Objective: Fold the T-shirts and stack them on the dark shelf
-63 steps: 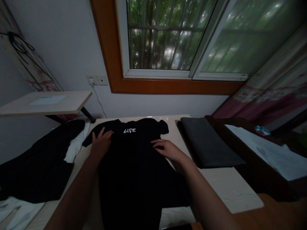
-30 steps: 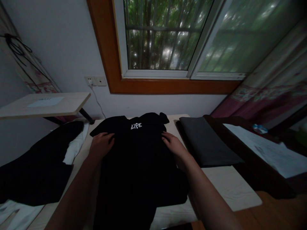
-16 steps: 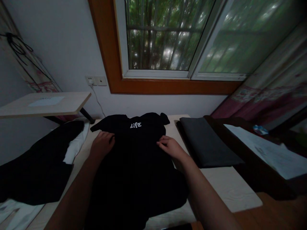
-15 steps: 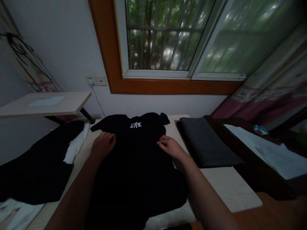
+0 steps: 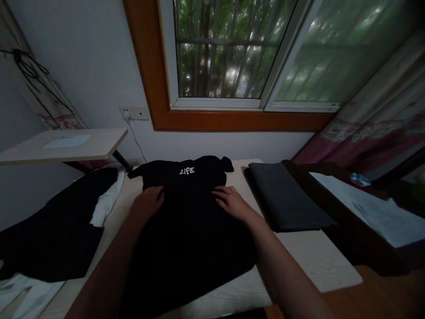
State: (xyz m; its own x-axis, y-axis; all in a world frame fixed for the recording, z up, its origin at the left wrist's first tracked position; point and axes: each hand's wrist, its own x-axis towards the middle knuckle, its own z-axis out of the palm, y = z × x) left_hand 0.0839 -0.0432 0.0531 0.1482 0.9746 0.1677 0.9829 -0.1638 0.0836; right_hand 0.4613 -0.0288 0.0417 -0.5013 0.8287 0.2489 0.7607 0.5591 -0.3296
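1. Black shirt [image 5: 189,248] lies spread on the pale table [image 5: 232,292], short sleeves toward the wall and body running toward the camera wearer. Placed between the two forearms, it has each long side within easy reach of one hand.

2. White lettering [image 5: 187,171] shows near the far end, so the printed face is up; it is too dim and small to read surely.

3. Left hand [image 5: 150,201] rests at the shirt's left side, palm down, fingers loosely bent. Whether cloth is pinched beneath them I cannot tell.

4. Right hand [image 5: 231,202] sits opposite on the right side, loosely open, fingers a little apart and tips on the fabric; nothing appears clasped in it.

5. Facing each other across the fabric, the hands probably steady it from both sides, since limp cloth like this would likely slide or crease if touched on one side only.

6. A folded dark grey cloth [image 5: 288,195] lies to the right, apart from the shirt. At left a dark garment [image 5: 59,226] and white cloth [image 5: 106,204] lie near the raised shelf [image 5: 99,144], leaving a strip of table between them and the shirt.
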